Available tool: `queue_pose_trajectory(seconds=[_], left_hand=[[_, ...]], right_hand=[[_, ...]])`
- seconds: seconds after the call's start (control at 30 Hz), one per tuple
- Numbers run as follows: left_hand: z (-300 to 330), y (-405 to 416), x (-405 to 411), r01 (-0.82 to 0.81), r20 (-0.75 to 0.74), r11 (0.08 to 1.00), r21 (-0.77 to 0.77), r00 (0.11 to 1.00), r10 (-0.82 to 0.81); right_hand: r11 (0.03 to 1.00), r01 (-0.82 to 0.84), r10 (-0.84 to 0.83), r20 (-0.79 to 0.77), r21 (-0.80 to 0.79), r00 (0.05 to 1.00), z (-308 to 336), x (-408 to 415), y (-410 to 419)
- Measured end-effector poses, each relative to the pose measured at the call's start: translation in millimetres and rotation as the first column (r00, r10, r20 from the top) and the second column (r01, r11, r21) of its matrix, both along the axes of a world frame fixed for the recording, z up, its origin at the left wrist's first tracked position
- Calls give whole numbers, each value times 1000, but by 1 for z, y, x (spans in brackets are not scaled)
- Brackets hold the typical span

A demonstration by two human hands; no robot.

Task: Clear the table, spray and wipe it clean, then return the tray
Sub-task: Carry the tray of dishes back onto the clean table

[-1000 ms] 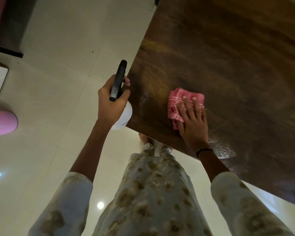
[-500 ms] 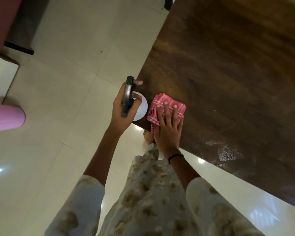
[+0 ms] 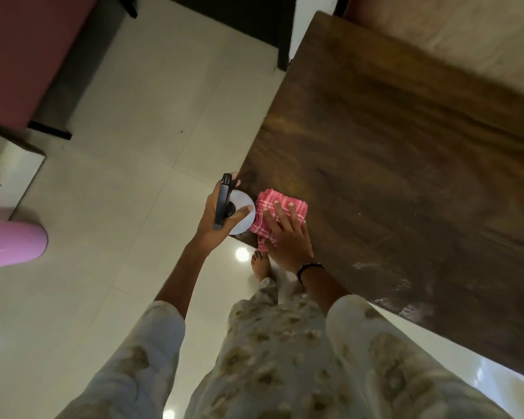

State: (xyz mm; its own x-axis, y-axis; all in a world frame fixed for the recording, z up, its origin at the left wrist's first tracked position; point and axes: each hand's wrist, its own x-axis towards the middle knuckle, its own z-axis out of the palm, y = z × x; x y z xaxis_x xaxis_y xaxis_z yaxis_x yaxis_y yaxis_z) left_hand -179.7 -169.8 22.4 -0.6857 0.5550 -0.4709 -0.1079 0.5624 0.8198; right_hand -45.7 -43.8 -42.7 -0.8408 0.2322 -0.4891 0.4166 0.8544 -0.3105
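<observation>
Closest to my camera I see the pale, blotch-patterned sleeves and tunic (image 3: 273, 352) filling the bottom of the view, cut off by the lower edge, and past the hem one bare foot (image 3: 261, 264) on the glossy cream floor tiles (image 3: 127, 207); the other foot is hidden behind the cloth. From there my left hand (image 3: 217, 219) is wrapped closed around the neck of a white-bodied spray bottle with a black trigger head (image 3: 238, 217), held upright right at the near corner of the dark brown wooden table (image 3: 406, 192); I cannot tell whether its base rests on the wood or hangs just off the edge, since the hand and the bottle's own top cover that spot. Just beside it, touching the bottle's white shoulder as far as I can see, my right hand (image 3: 288, 237) lies flat with fingers spread, pressing down on a folded pink-and-white checked cloth (image 3: 280, 211) at the same table corner; a dark band circles that wrist. Wet streaks shine on the table's near edge to the right. No tray shows anywhere. Further left, a pink rounded container (image 3: 12, 246) is cut off by the frame. At the far top, dark red furniture (image 3: 22, 55) and a beige padded surface (image 3: 466, 34) beyond the table are blurred and only partly visible.
</observation>
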Motion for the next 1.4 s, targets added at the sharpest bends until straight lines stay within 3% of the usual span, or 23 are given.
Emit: queue_pose_trajectory(seconds=[0.1,0.23,0.37,0.47,0.63,0.77,0.9,1.1,1.4], left_hand=[[-3,-5,0,-38,-62,996,-76,998,33],[-10,-12,10,-68,-236,990,-120,971,38],[-7,-38,53,-273,-126,926,-260,961,248],[3,-40,94,-321,-111,888,-328,947,301],[26,-10,169,-210,-13,927,-311,976,217],[54,46,241,-97,28,970,-221,994,106],[85,108,317,43,96,990,-133,995,-30],[115,192,385,208,120,974,-88,973,-197],[110,288,440,314,52,933,-177,949,-310]], right_hand=[[995,-35,33,-24,-90,999,17,-1,18],[967,143,-169,-109,-211,980,35,21,39],[746,509,-540,59,-430,840,44,78,60],[658,617,-615,165,-432,771,51,145,79],[602,682,-675,192,-416,713,79,255,113],[480,749,-794,136,-458,592,105,342,140],[283,796,-901,137,-535,413,133,419,171],[147,779,-962,96,-609,256,165,493,224],[61,766,-973,132,-640,188,168,567,309]])
